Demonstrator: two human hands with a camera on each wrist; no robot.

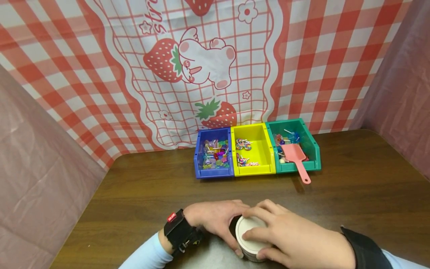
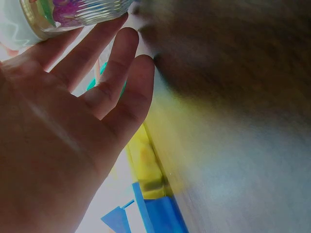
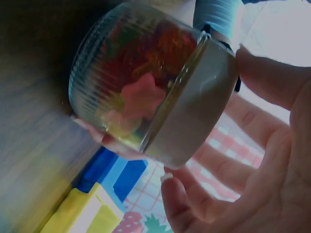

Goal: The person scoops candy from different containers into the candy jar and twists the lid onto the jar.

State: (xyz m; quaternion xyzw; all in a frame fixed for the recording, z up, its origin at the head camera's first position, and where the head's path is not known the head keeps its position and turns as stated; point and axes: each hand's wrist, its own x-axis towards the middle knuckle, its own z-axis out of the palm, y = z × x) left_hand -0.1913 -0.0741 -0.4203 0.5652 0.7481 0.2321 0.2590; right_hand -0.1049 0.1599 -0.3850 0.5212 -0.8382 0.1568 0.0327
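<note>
A ribbed glass jar [image 3: 131, 77] with a cream lid [image 1: 250, 233] stands near the table's front edge, colourful pieces inside, among them a pink star. My left hand [image 1: 218, 220] cups the jar from the left, thumb on the near side and fingers round the far side. In the left wrist view, fingers of the left hand [image 2: 82, 107] lie along the jar [image 2: 97, 12], the outer ones spread past it. My right hand [image 1: 292, 235] comes from the right and grips the lid, with fingertips at its rim and on its top. In the right wrist view the thumb meets the lid's side [image 3: 194, 111].
Behind the hands stand a blue bin [image 1: 215, 173], a yellow bin [image 1: 260, 145] and a green bin [image 1: 312, 149] holding small candy-like pieces. A pink scoop [image 1: 297, 158] rests on the green bin, its handle over the front lip. A checked strawberry cloth [image 1: 302, 74] hangs behind the table.
</note>
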